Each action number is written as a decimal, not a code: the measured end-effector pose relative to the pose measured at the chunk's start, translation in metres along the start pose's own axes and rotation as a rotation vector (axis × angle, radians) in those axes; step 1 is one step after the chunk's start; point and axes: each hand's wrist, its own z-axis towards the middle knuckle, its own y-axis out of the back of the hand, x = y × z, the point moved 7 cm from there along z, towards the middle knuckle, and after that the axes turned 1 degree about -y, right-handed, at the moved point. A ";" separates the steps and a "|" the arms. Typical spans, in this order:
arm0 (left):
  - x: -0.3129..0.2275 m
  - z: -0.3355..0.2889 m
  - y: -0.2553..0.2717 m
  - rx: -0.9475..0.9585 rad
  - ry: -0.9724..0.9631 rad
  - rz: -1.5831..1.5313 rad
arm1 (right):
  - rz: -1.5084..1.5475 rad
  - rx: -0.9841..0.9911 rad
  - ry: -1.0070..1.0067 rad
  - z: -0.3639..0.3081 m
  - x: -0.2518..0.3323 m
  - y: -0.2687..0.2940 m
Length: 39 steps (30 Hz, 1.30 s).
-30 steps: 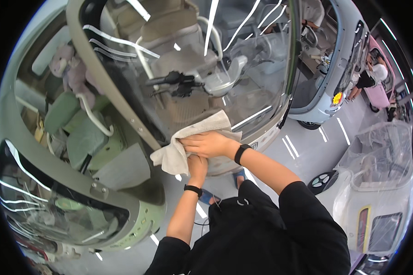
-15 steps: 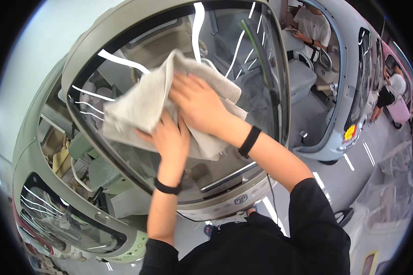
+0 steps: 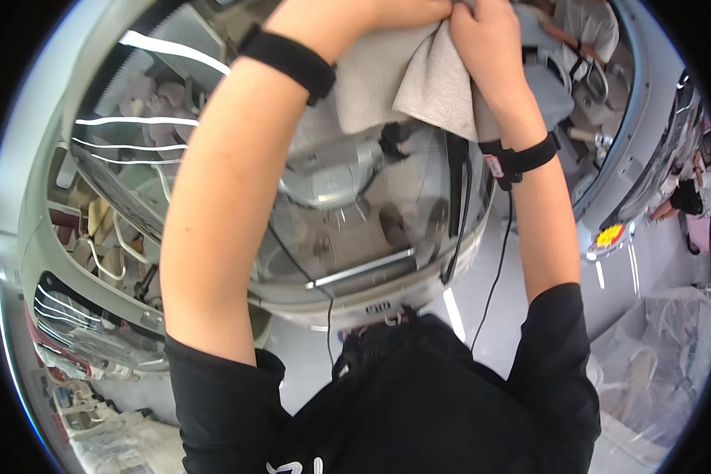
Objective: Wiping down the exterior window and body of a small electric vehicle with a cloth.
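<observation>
A grey-beige cloth [image 3: 419, 87] lies against the curved glass of a silver car [image 3: 355, 205], near the top of the view. My right hand [image 3: 486, 43] grips its upper right part. My left hand [image 3: 407, 9] is on the cloth's top edge and is mostly cut off by the frame. Both arms are stretched far forward and each wrist wears a black band. A thin black cable [image 3: 494, 276] runs from my right wrist down to my black shirt.
A black wiper arm [image 3: 458, 213] lies on the glass below the cloth. A second silver car [image 3: 632, 158] stands to the right, with a person seated inside [image 3: 588, 24]. Another person [image 3: 687, 197] stands far right. A plastic-covered object [image 3: 656, 363] sits at the lower right.
Both hands have pushed the cloth up the glass, from its middle to the top edge of the view. My arms have stretched out and my head has come closer to the car.
</observation>
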 end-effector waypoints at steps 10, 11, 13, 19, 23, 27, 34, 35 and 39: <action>-0.078 -0.068 -0.025 0.019 -0.214 -0.042 | -0.097 0.014 -0.118 -0.137 0.015 0.005; -0.089 -0.083 -0.025 0.019 -0.251 -0.006 | -0.022 0.035 -0.173 -0.153 0.016 0.007; -0.111 -0.101 -0.032 0.001 -0.240 -0.128 | -0.005 0.021 -0.184 -0.183 0.015 0.017; -0.167 -0.162 -0.052 0.028 -0.171 -0.237 | 0.174 0.086 -0.497 -0.289 0.002 0.026; -0.228 -0.192 -0.083 0.370 -0.160 -0.190 | 0.358 0.050 -0.715 -0.352 0.001 0.028; -0.292 -0.225 -0.131 0.418 0.044 -0.280 | 0.299 0.062 -0.823 -0.428 -0.017 0.047; -0.335 -0.258 -0.128 0.423 -0.045 -0.183 | 0.296 0.027 -0.986 -0.492 -0.019 0.059; -0.319 -0.263 -0.119 0.382 -0.028 -0.112 | 0.328 0.057 -0.981 -0.473 0.003 0.044; -0.256 -0.307 -0.085 -0.196 0.282 -0.349 | 0.193 0.042 -0.719 -0.420 0.062 0.020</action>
